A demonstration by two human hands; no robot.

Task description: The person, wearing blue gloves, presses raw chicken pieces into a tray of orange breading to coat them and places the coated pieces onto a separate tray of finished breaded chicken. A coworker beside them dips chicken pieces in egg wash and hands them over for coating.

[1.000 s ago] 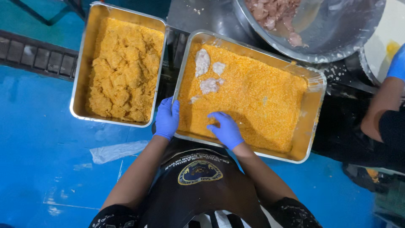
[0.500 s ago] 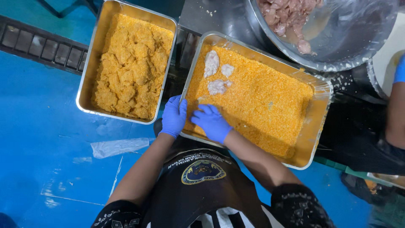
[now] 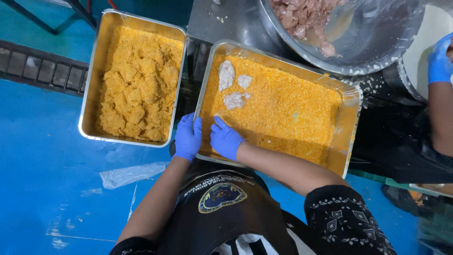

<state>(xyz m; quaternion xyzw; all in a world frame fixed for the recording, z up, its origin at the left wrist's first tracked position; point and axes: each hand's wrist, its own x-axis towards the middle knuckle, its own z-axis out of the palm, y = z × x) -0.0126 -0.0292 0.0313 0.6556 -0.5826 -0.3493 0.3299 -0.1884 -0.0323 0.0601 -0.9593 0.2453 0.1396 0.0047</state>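
Head camera view: your left hand in its blue glove (image 3: 188, 137) grips the near left corner of the rectangular metal tray of orange breadcrumbs (image 3: 350, 141), fingers folded over the rim. Your right hand, also blue-gloved (image 3: 225, 138), lies just beside it, inside the same corner, fingers spread flat and pressed down into the crumbs; you hold nothing in it that can be made out. The two gloves nearly touch.

Three pale, uncoated pieces of raw meat (image 3: 233, 85) rest on the crumbs near the far left corner of that tray, close together and well clear of your fingers. The crumb bed covers the tray from edge to edge.

To your left, apart from the first tray, stands a second rectangular metal tray (image 3: 89, 89), piled with pieces already coated in orange crumb (image 3: 139, 85). At the far right sits a large round steel bowl (image 3: 377, 45) with pinkish raw meat in its far side; its rim reaches over the far right corner of the crumb tray. Another person's blue-gloved hand (image 3: 440, 59) shows at the right edge. A crumpled clear plastic bag (image 3: 132, 174) lies on the blue floor (image 3: 42, 179) beside your left forearm.
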